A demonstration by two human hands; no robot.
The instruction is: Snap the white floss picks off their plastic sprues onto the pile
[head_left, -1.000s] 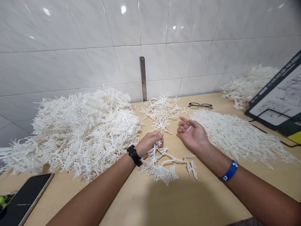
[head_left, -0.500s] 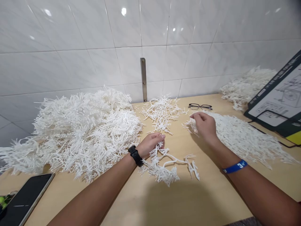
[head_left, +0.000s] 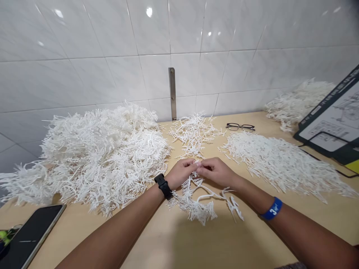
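Left hand (head_left: 181, 173) and right hand (head_left: 215, 172) meeting fingertip to fingertip above the wooden table (head_left: 196, 243), both pinching the top of a white plastic branched sprue (head_left: 200, 198) that trails down onto the tabletop below the wrists. Fingers pressed together on a thin sprig at the join; exact piece between them too small to make out. Big heap of whole sprues (head_left: 95, 157) close on the left, pile of separated sprigs (head_left: 280, 162) on the right, small scatter (head_left: 193, 132) behind, eyeglasses (head_left: 240, 127) near the wall, phone (head_left: 30, 233) at the near left edge. Likely risks: brittle sprig snapping midway under a twist, or flicking off into the wrong pile; dangling branches snagging the neighbouring heap.
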